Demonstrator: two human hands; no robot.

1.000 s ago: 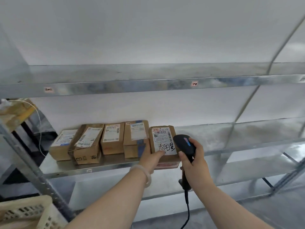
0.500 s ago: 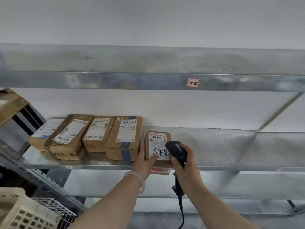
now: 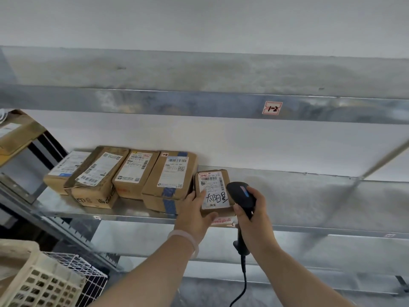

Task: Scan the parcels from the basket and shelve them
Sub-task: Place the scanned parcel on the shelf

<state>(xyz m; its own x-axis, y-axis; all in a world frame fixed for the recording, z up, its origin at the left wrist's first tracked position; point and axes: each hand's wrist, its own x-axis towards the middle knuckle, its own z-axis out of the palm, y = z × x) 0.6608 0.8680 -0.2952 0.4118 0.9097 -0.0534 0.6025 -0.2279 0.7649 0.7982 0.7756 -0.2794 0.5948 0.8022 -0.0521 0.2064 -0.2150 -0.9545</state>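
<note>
On the middle level of a grey galvanised metal shelf (image 3: pixel 309 196), five brown cardboard parcels lie in a row, each with a white shipping label facing up. At the right end of the row is a small brown cardboard parcel with black handwritten characters on its white label (image 3: pixel 214 192), lying just beside a larger brown box sealed with blue tape (image 3: pixel 171 180) and close to the shelf's front edge. The left hand (image 3: pixel 194 214), a pale bangle on its wrist, is closed on this small parcel, fingers on the left side and thumb under the front edge. The right hand (image 3: pixel 254 213) is wrapped around the grip of a black handheld barcode scanner (image 3: pixel 241 196), whose head sits against the small parcel's right side; its black cable hangs down between the forearms. Above, on the front lip of the upper shelf level, a small red-and-white sticker marked "1-2" (image 3: pixel 272 108) is stuck. At lower left, a cream perforated plastic basket (image 3: pixel 39 282) sits in front of a white wire basket (image 3: pixel 88 271).
</note>
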